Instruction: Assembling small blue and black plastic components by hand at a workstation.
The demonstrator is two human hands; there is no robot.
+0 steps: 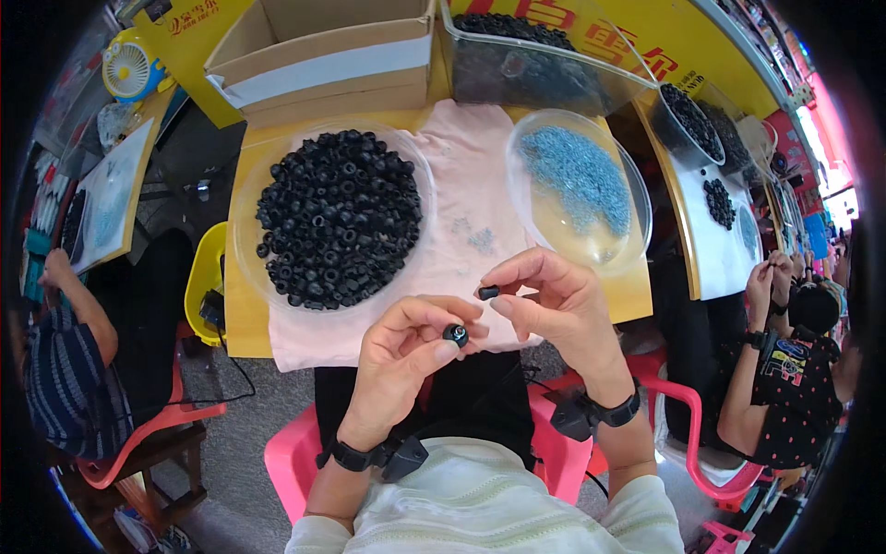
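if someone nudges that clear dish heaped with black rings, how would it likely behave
The clear dish looks like thin plastic, so it would probably flex rather than stay rigid. It rests partly on the pink cloth, so it may drag and bunch the cloth instead of sliding. The black rings are heaped loosely and look round, so a sharp push could send some rolling.

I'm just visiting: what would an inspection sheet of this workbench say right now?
Surface: yellow table under a pink cloth.
Job's things: clear dish of black rings; clear dish of blue beads.
Clutter: cardboard box, clear bin of black parts.
Hands: left hand pinches a black ring; right hand pinches a small black piece.
Cables: black cable on the floor.
Surroundings: seated co-workers both sides, small fan.
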